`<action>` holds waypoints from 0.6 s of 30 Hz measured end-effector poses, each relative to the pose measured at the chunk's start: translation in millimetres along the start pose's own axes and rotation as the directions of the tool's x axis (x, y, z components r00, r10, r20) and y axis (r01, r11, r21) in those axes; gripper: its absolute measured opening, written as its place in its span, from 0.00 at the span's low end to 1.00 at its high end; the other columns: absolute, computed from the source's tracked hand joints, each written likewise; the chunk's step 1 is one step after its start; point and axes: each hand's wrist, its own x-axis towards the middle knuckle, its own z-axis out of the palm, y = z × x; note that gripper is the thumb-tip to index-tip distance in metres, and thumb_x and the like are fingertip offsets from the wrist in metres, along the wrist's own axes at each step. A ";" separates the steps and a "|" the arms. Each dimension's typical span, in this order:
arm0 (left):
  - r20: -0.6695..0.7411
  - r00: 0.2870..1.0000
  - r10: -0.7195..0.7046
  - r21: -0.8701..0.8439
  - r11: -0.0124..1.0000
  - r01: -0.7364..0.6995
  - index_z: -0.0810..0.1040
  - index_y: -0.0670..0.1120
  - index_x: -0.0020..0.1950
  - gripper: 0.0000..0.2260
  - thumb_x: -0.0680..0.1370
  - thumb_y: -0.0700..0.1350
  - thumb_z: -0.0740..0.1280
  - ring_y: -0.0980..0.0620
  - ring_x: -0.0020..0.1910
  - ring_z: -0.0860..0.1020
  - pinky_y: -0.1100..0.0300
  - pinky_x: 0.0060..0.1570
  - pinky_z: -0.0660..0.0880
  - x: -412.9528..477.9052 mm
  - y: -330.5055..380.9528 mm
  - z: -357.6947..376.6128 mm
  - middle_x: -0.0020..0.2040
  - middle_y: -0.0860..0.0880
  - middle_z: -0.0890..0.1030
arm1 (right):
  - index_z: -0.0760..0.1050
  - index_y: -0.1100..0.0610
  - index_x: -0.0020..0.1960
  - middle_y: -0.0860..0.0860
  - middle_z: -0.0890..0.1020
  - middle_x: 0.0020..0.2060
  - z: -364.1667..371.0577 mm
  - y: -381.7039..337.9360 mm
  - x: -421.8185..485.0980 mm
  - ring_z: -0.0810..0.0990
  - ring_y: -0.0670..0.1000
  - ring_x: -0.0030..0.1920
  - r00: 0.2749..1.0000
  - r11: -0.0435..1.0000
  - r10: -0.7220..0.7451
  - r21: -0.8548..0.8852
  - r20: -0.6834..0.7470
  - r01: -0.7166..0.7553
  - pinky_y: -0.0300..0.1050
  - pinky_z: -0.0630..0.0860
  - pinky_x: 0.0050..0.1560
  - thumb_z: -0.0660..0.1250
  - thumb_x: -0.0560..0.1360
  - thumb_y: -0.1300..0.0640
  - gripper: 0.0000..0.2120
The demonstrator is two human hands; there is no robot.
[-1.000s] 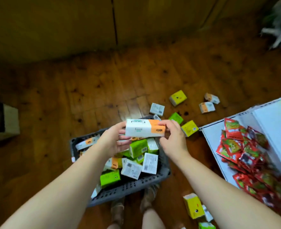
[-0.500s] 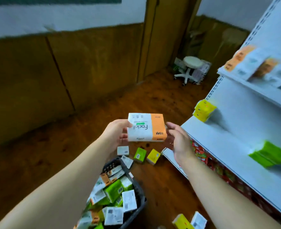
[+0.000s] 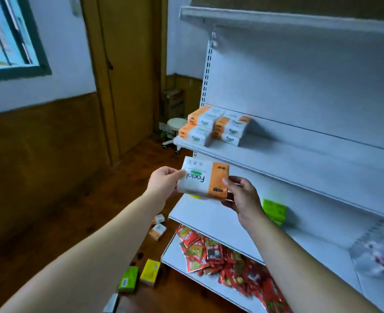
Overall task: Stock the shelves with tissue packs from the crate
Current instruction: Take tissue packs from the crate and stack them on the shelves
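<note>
Your left hand (image 3: 164,182) and right hand (image 3: 243,197) each pinch one end of a white-and-orange tissue pack (image 3: 203,178), fingers curled round its edges. The pack is held in the air just below the front lip of the middle shelf (image 3: 299,159), not touching it. On that shelf's left end sit matching packs (image 3: 213,126), stacked two high. Below the shelf lie a green pack (image 3: 273,208) and, lower still, red sachets (image 3: 220,256).

We see stacked orange-and-white packs (image 3: 213,126) crowding the left end of the middle shelf (image 3: 299,164); to their right its board lies open, with tall room beneath the top shelf (image 3: 276,19). A green pack (image 3: 273,207) occupies the shelf below (image 3: 209,214).
</note>
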 end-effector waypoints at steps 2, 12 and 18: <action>0.016 0.998 0.061 0.016 0.998 -0.061 0.77 0.44 0.44 0.07 0.75 0.48 0.69 0.45 0.45 0.82 0.51 0.45 0.81 13.2 14.0 26.1 0.48 0.41 0.83 | 0.72 0.53 0.45 0.54 0.80 0.40 -19.0 -18.6 20.0 0.79 0.52 0.36 1.000 1.000 -0.021 0.016 -0.022 0.021 0.41 0.73 0.33 0.67 0.75 0.59 0.04; 0.200 0.957 0.211 0.224 0.941 -0.254 0.81 0.53 0.42 0.10 0.62 0.47 0.73 0.50 0.48 0.82 0.49 0.57 0.76 69.4 42.2 80.7 0.46 0.50 0.84 | 0.72 0.57 0.46 0.55 0.80 0.37 -42.2 -42.5 100.2 0.78 0.53 0.34 0.989 0.993 0.073 0.096 -0.125 -0.061 0.42 0.74 0.33 0.68 0.74 0.61 0.05; 0.189 0.929 0.317 0.322 0.874 -0.364 0.78 0.46 0.58 0.17 0.70 0.44 0.73 0.50 0.47 0.78 0.56 0.51 0.77 137.9 66.7 95.6 0.50 0.50 0.80 | 0.70 0.57 0.43 0.55 0.79 0.36 -25.5 -59.7 159.2 0.77 0.53 0.34 0.982 0.986 0.096 0.147 -0.160 -0.072 0.42 0.73 0.33 0.66 0.75 0.62 0.05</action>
